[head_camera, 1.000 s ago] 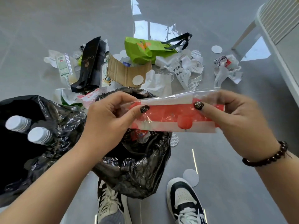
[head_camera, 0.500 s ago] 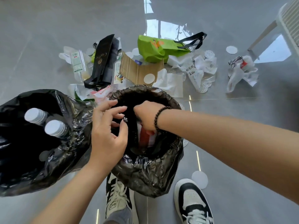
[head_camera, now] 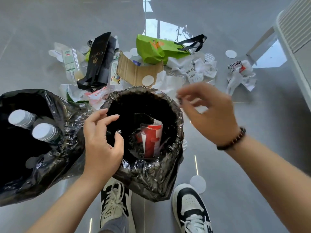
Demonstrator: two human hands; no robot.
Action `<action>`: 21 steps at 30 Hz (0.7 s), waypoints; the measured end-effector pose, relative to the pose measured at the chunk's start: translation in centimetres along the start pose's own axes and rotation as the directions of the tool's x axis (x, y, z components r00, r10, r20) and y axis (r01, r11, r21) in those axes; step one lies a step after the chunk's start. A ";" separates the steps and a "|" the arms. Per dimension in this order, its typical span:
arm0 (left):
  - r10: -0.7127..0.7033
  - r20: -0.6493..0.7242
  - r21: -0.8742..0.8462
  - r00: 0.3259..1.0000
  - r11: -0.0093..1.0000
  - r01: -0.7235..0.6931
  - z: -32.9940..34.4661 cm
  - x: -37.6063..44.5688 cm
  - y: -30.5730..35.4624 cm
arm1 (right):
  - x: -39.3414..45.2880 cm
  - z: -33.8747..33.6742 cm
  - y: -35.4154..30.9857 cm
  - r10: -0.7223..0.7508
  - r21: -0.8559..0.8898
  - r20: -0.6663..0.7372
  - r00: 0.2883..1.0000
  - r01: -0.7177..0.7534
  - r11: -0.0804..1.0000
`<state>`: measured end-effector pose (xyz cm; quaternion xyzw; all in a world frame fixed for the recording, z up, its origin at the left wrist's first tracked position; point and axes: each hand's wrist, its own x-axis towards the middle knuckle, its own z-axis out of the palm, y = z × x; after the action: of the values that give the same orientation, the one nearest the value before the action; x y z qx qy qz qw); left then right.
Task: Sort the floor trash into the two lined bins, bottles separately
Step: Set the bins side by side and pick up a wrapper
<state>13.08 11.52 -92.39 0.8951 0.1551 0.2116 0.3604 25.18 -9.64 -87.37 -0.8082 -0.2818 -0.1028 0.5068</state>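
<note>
The red-and-white wrapper (head_camera: 150,140) is down inside the near lined bin (head_camera: 176,105) now, released, and the right hand (head_camera: 208,111) is already out over the rim with loose, empty fingers while the left hand (head_camera: 102,140) hovers open at the near edge. One item sorted; bottles (head_camera: 32,125) sit apart in the left bin (head_camera: 50,165). Beyond the far rim, clear floor leads to cardboard (head_camera: 134,71), crumpled paper (head_camera: 200,69) and a green bag (head_camera: 156,47).

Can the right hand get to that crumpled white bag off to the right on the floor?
Probably yes. The right hand is open and empty above the bin's rim, and only bare floor lies between it and the crumpled white bag; it would need a forward reach.
</note>
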 end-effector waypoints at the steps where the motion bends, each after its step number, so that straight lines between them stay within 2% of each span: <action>1: -0.014 -0.002 0.018 1.000 1.000 0.014 0.1 0.0 0.1 | -2.2 -0.7 0.9 0.071 -0.046 -0.125 0.990 -0.077 0.996; 3: -0.045 -0.018 0.035 0.999 0.998 0.046 0.2 0.0 0.4 | -8.1 -0.6 4.1 0.251 -0.155 -0.246 0.936 -0.294 0.943; 4: -0.055 -0.022 0.038 0.998 0.998 0.056 0.2 0.0 0.6 | -11.2 -0.2 6.1 0.359 -0.212 -0.214 0.908 -0.402 0.891; 5: -0.063 -0.017 0.041 0.998 0.997 0.064 0.3 -0.1 0.7 | -14.5 0.1 8.0 0.481 -0.269 -0.127 0.867 -0.497 0.825; 7: -0.074 -0.004 0.045 0.997 0.996 0.074 0.2 -0.1 0.8 | -19.8 0.5 11.2 0.689 -0.420 0.108 0.716 -0.596 0.685; 9: -0.073 0.006 0.055 0.997 0.996 0.073 0.2 -0.1 0.8 | -23.2 0.5 12.7 0.764 -0.573 0.334 0.553 -0.524 0.630; 10: -0.072 0.006 0.059 0.997 0.996 0.072 0.2 -0.1 0.8 | -24.0 0.5 13.1 0.755 -0.612 0.410 0.512 -0.459 0.644; 13: -0.079 0.007 0.063 0.997 0.995 0.079 0.2 -0.1 0.8 | -23.7 0.5 13.4 0.707 -0.663 0.516 0.484 -0.297 0.687; 18: -0.084 0.005 0.059 0.996 0.995 0.083 0.2 0.0 0.7 | -22.3 0.3 13.8 0.680 -0.660 0.622 0.388 -0.209 0.722; 21: -0.082 0.007 0.066 0.997 0.995 0.081 0.2 0.0 0.7 | -22.1 0.4 14.0 0.696 -0.708 0.610 0.379 -0.135 0.694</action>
<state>13.28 10.91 -92.05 0.9004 0.1964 0.1872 0.3401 14.81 -21.62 -108.24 -0.9006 -0.2227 0.3695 0.0529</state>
